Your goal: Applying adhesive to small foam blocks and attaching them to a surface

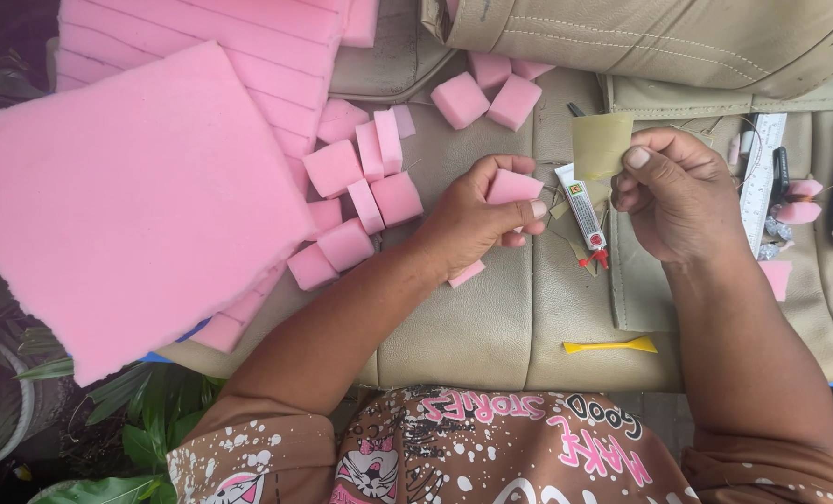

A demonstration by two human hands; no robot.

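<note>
Left hand (pixel 477 219) pinching 1 small pink foam block (pixel 512 187) between thumb and fingers, above the beige seat cushion (pixel 472 327). Right hand (pixel 678 191) closed on an olive-yellow square of thin sheet (pixel 601 145), thumb on top, just right of the block and not touching it. Best done by keeping the block's flat face up and level, square held by 1 edge only, corners lined up before pressing, fingers clear of any wet face. Glue tube (pixel 584 213) lying between both hands, red cap toward the body.

Underside of the block hidden by fingers. Unclear whether any glue sits on either piece. Ruler (pixel 760 182) partly covered; objects at the far right edge cut off.
</note>
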